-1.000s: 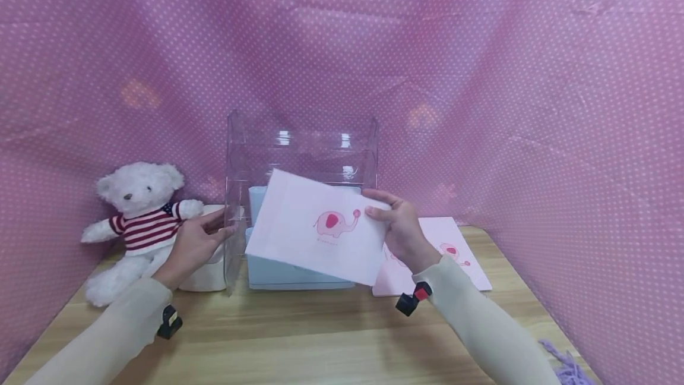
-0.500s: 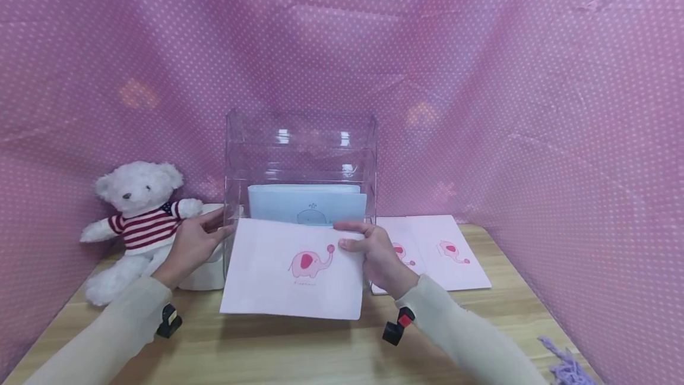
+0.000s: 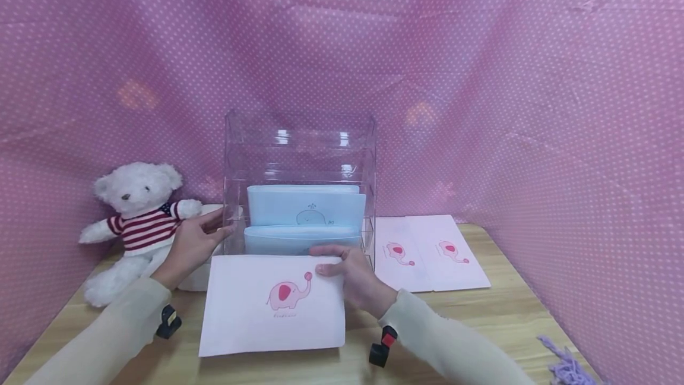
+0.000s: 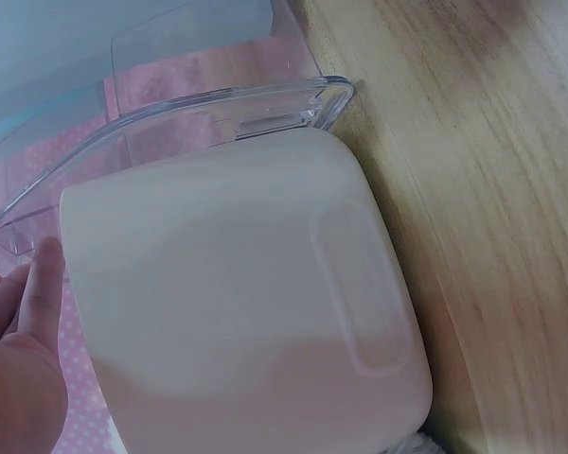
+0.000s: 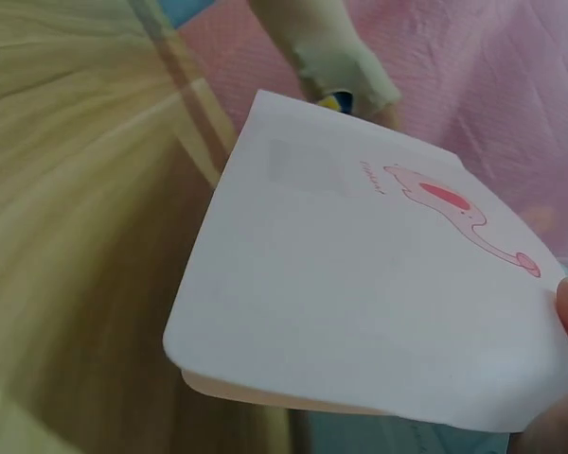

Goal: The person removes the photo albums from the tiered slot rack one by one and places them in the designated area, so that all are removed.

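My right hand [image 3: 359, 278] pinches a white-pink notebook [image 3: 240, 302] with an elephant drawing by its upper right edge, thumb on the cover. The notebook is held in front of a clear tiered rack [image 3: 299, 162], above the table; in the right wrist view its cover [image 5: 293, 274] fills the middle. Two tiers of the rack hold light blue notebooks: one with a whale drawing [image 3: 278, 207], and a lower one [image 3: 278, 237] partly covered. My left hand [image 3: 192, 248] grips the rack's left side wall between thumb and fingers.
Left of the rack stands a cream container [image 4: 237, 284], with a white teddy bear [image 3: 141, 218] in a striped shirt beside it. More elephant notebooks [image 3: 454, 254] lie to the right. Purple yarn [image 3: 569, 367] sits near the front right. Pink dotted cloth [image 3: 481, 76] surrounds the table.
My right hand has brought the elephant notebook down, left and toward me, turning it level. This uncovers the blue notebooks in the rack. The left hand stays in place.
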Demonstrator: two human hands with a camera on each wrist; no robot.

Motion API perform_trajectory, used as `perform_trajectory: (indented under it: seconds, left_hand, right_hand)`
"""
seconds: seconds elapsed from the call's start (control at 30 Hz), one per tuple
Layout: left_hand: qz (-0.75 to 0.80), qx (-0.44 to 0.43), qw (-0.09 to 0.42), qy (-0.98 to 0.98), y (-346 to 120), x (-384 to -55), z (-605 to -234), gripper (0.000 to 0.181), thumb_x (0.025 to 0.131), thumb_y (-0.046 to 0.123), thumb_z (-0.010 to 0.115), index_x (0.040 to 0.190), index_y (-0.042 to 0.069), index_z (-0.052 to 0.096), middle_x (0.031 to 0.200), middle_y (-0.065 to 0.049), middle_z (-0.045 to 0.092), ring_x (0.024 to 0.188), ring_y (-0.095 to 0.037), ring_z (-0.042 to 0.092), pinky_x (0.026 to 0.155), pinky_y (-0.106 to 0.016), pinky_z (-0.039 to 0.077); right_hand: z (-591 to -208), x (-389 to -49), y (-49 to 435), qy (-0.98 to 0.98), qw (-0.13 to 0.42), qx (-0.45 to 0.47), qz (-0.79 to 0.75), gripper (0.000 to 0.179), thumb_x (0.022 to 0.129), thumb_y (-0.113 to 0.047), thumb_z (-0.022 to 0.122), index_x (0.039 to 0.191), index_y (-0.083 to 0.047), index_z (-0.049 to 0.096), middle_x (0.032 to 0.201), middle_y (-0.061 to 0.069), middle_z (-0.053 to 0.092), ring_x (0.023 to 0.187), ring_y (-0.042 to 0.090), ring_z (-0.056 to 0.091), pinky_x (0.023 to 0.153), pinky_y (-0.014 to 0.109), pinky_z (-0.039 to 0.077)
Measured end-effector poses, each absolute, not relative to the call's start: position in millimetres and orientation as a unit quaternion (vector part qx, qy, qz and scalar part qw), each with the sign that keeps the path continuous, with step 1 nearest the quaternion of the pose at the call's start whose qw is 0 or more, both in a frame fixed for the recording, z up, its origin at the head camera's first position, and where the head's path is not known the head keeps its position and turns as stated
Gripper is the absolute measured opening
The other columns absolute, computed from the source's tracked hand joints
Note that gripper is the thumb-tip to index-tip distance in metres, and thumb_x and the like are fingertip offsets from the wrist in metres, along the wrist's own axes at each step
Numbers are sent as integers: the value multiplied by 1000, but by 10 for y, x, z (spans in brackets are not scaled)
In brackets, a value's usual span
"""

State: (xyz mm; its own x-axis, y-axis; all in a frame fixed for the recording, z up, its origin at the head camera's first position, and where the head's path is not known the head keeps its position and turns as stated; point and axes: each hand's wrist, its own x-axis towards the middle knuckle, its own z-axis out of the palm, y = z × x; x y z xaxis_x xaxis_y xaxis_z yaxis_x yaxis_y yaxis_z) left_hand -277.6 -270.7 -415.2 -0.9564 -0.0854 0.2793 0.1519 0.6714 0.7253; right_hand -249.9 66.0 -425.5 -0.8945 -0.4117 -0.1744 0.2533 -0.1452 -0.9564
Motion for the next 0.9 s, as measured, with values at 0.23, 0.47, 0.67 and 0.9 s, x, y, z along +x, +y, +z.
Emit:
perform_trajectory:
  seconds: [0.23, 0.47, 0.67, 0.9]
  left_hand:
    - [-418, -3, 127, -900, -2688, -2764, -4144, 61, 98, 29, 68, 150, 6, 47, 140, -24, 62, 124, -44, 63, 98, -51, 56]
    - [-420, -7, 142, -897, -2680, -2776, -4160, 58, 98, 24, 69, 148, 4, 49, 137, -24, 64, 122, -43, 66, 96, -49, 57]
    - [-420, -18, 157, -894, -2689, -2787, -4173, 57, 97, 21, 70, 147, 2, 50, 135, -24, 65, 119, -43, 67, 94, -46, 57]
    - [-422, -15, 154, -893, -2697, -2783, -4183, 57, 97, 21, 70, 147, 2, 50, 136, -24, 64, 119, -42, 67, 94, -45, 57]
  right_hand:
    - [-4371, -2420, 528, 634, 223, -60, -738, 40, 83, 1, 70, 123, -7, 72, 112, 16, 77, 95, 29, 78, 81, 45, 65]
    - [-4481, -2375, 445, 630, 237, -55, -737, 41, 84, 0, 70, 124, -7, 71, 112, 16, 77, 95, 29, 77, 80, 46, 65]
    - [-4573, -2360, 363, 614, 235, -47, -752, 42, 82, 5, 68, 124, -2, 71, 112, 19, 77, 94, 29, 77, 81, 45, 65]
    - [-4616, -2334, 281, 615, 242, -47, -749, 41, 84, 3, 68, 125, -2, 70, 114, 17, 76, 98, 28, 77, 84, 44, 65]
